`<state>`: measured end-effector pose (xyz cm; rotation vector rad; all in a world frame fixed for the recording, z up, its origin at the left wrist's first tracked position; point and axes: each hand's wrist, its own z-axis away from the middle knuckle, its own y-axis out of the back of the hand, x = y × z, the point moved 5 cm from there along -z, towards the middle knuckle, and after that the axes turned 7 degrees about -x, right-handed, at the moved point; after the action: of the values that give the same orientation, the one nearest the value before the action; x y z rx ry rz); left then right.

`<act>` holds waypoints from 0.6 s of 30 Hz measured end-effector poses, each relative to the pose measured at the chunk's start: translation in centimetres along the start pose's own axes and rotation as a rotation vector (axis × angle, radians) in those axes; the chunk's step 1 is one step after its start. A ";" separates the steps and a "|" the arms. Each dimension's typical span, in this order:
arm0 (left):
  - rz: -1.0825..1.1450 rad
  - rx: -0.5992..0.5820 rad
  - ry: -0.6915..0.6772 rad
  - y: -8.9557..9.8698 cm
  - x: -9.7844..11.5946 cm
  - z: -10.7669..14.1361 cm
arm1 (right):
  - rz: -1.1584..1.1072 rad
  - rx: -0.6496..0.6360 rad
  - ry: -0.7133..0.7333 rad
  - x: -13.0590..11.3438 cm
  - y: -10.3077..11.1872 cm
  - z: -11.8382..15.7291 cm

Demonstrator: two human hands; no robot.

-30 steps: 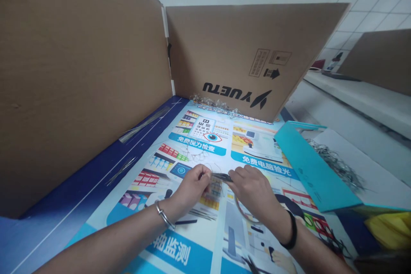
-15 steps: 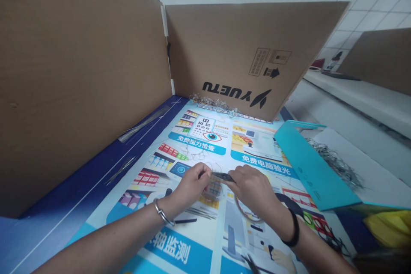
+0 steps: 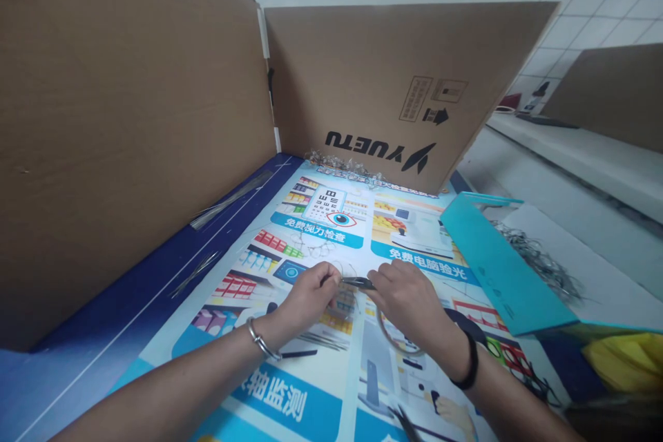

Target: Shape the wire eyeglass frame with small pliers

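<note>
Near the middle of the printed sheet, my left hand is closed in a pinch on a thin wire piece, mostly hidden by the fingers. My right hand wraps round dark pliers, whose tips point left and meet the left fingertips. Fine wire loops show just behind the left fingertips. Below my right hand, partly covered by it, a ring-shaped roll lies on the sheet. A second metal tool lies at the bottom edge.
Cardboard panels stand at the left and back, with tangled wire pieces along the back one. Straight wires lie at left. A turquoise box at right holds a wire heap. Scissors and yellow material lie lower right.
My right hand and the pliers have turned slightly, and the pliers now lie more level. My left hand keeps its pinch in nearly the same place.
</note>
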<state>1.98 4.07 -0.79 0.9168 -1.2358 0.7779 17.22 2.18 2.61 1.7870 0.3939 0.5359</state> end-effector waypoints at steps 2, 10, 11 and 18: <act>-0.007 0.004 -0.004 0.0 0.1 0.0 | 0.003 -0.001 -0.001 0.0 0.0 0.0; -0.026 0.014 0.005 0.1 0.0 0.1 | -0.004 -0.011 -0.001 -0.2 0.0 0.0; -0.028 0.012 0.009 0.0 -0.1 0.0 | -0.007 -0.013 0.001 -0.2 0.0 0.0; -0.036 0.006 -0.025 0.0 -0.4 -0.1 | -0.044 -0.068 -0.022 0.0 -0.1 -0.2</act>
<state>1.95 4.17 -1.21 0.9534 -1.2358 0.7438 17.11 2.37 2.55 1.7132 0.3950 0.4927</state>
